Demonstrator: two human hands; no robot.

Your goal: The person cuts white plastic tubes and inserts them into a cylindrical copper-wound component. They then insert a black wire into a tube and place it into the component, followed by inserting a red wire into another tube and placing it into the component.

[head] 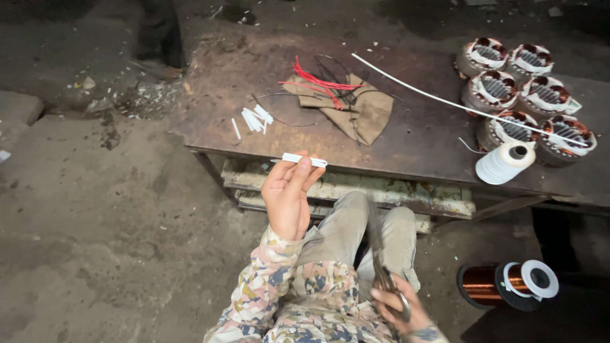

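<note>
At frame centre the left hand point(287, 194) pinches light, stiff white sleeve pieces point(304, 159) mid-length; at lower right, the right hand point(397, 303) grips scissors point(380, 257).

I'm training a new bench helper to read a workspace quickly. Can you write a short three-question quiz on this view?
1. True or false: the left hand holds short white tubes.
2. What does the right hand grip? A) scissors B) a hammer C) a brush
3. Fill in: the red wires lie on a folded brown ____ on the table.

Key: 1 true; 2 A; 3 cloth. Also in view: wound stators, a white thread spool and a copper wire spool on the floor.
</note>
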